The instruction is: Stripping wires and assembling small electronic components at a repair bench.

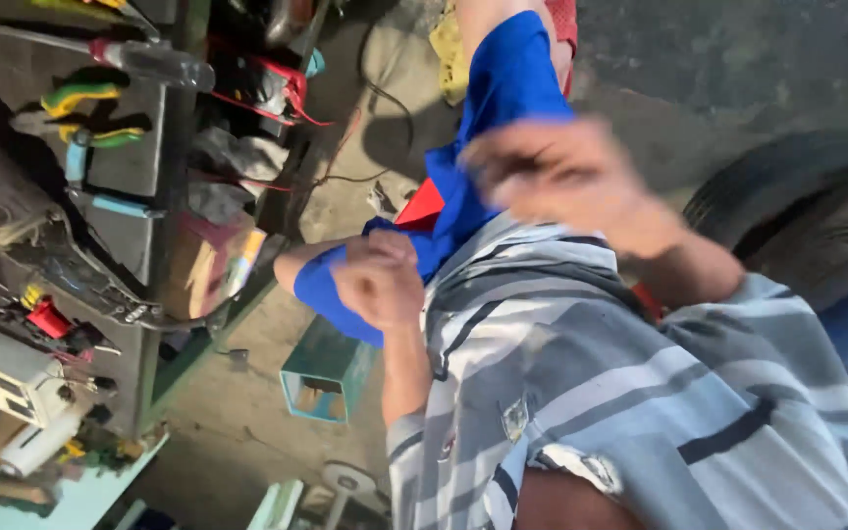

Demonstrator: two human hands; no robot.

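Cluttered workshop floor; left hand [380,280] fingers clamped on blue cloth [483,147]; right hand [566,182] blurred, unclear.

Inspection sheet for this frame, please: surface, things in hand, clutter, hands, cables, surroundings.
Surface: dark metal workbench at left, crowded with tools; bare concrete floor below.
Things in hand: blue cloth, stretched from the left hand up past the right hand.
Clutter: yellow-green handled pliers, a screwdriver with clear handle, a small red part, white bottle.
Hands: left hand closed on the blue cloth; right hand motion-blurred against the cloth, grip unclear.
Cables: red wires on the bench; a dark cable on the floor.
Surroundings: teal hollow block on the floor; tyre at right.
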